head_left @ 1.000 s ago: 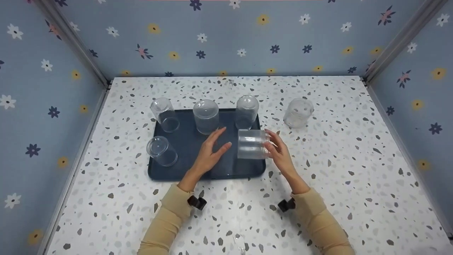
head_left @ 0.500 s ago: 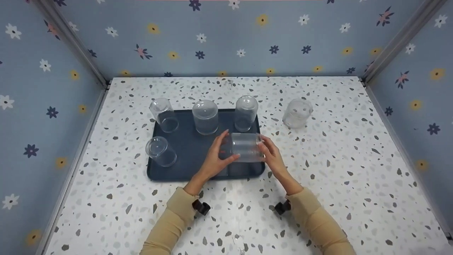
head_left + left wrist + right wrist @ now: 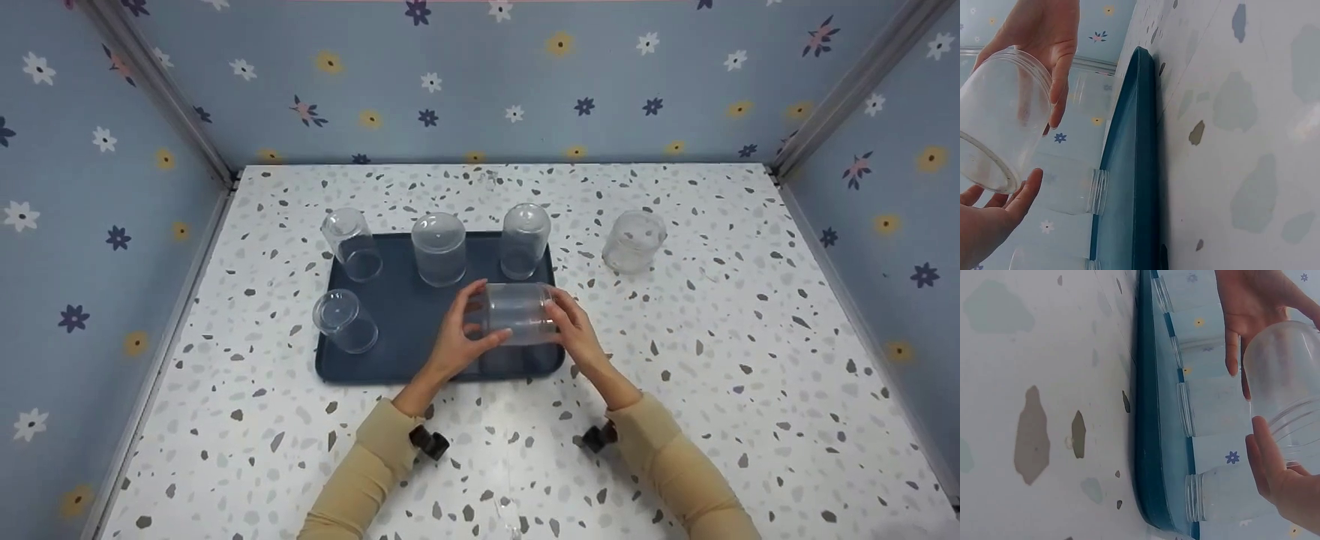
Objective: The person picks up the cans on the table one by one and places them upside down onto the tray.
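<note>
A clear jar lies on its side in the air over the right part of the dark blue tray. My right hand grips it round its threaded mouth, thumb near me and fingers on the far side. My left hand holds the base end between thumb and fingers. In the left wrist view the round base of the jar faces my left fingertips. The right wrist view shows the threads close to my right fingers.
Several clear jars stand upside down on the tray: a wide jar at the back middle, a taller jar at back right, others along the left side. Another jar stands on the speckled table to the right. Flowered panels enclose the table.
The jar in my right hand has shifted slightly left and toward me. My left hand has come right from beside it and taken hold of its base end. The standing jars have stayed put.
</note>
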The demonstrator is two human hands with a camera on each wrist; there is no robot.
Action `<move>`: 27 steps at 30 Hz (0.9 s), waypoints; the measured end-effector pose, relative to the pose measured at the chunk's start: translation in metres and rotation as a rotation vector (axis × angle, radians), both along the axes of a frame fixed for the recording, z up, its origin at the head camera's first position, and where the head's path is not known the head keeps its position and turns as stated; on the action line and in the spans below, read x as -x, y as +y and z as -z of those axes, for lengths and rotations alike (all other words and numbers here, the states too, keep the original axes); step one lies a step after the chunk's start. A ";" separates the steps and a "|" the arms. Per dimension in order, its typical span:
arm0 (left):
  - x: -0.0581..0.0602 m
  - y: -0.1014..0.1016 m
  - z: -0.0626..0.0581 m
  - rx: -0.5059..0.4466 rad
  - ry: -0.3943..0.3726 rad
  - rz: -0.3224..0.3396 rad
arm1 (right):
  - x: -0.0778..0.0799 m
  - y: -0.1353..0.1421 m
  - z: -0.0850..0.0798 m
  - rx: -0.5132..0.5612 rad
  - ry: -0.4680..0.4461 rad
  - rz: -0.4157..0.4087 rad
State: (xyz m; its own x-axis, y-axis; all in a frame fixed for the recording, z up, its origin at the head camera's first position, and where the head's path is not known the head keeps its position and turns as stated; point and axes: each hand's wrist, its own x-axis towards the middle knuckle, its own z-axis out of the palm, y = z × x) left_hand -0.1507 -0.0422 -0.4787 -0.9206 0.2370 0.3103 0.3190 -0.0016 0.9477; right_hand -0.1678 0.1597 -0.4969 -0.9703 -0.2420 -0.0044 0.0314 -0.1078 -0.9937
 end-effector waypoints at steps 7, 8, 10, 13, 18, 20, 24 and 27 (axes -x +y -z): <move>0.000 0.001 0.002 -0.071 0.017 -0.026 | 0.003 0.001 0.001 0.026 -0.004 -0.044; -0.001 0.002 0.002 -0.075 0.026 -0.033 | 0.004 0.002 0.001 0.031 -0.003 -0.053; -0.002 0.002 0.001 -0.075 0.046 -0.054 | 0.005 0.003 0.001 0.039 0.000 -0.069; -0.004 0.003 -0.002 -0.043 0.088 -0.097 | 0.006 0.006 0.001 0.019 0.010 -0.103; -0.004 0.004 0.003 0.077 0.177 -0.178 | 0.010 0.013 -0.001 -0.102 0.002 -0.150; -0.001 0.005 0.010 0.131 0.191 -0.210 | 0.012 0.015 -0.003 -0.129 -0.005 -0.162; 0.005 0.003 0.024 0.221 0.168 -0.258 | 0.013 0.019 -0.011 -0.156 0.006 -0.145; 0.005 0.000 0.025 0.259 0.150 -0.283 | 0.015 0.022 -0.018 -0.189 0.015 -0.092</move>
State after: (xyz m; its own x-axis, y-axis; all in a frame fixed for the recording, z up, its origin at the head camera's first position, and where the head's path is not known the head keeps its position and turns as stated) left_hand -0.1553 -0.0417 -0.5035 -0.9096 0.0691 0.4097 0.4076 0.3388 0.8480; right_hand -0.1824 0.1815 -0.4786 -0.9444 -0.3260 -0.0437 0.0173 0.0834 -0.9964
